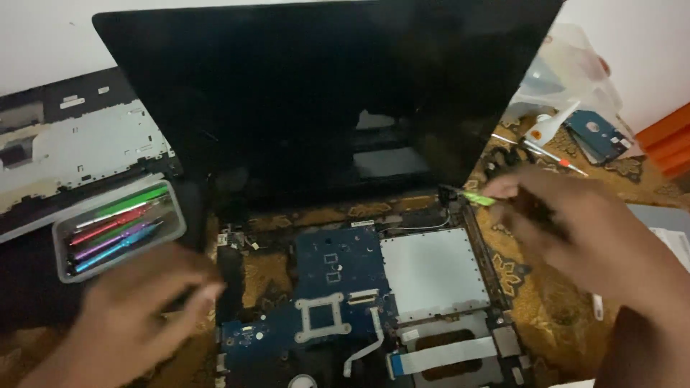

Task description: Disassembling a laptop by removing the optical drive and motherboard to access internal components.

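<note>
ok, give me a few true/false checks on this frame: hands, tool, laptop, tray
1. The right hand holds a green-tipped tool near the laptop's right hinge. True.
2. The laptop screen is lit. False: it is dark and standing open.
3. The blue motherboard lies exposed. True.
4. The clear tray of coloured tools sits right of the laptop. False: it sits to the left.
5. The left hand rests at the laptop's left edge. True, though blurred.
6. The hard drive lies inside the laptop. False: it lies on the patterned cloth, at the far right.
</note>
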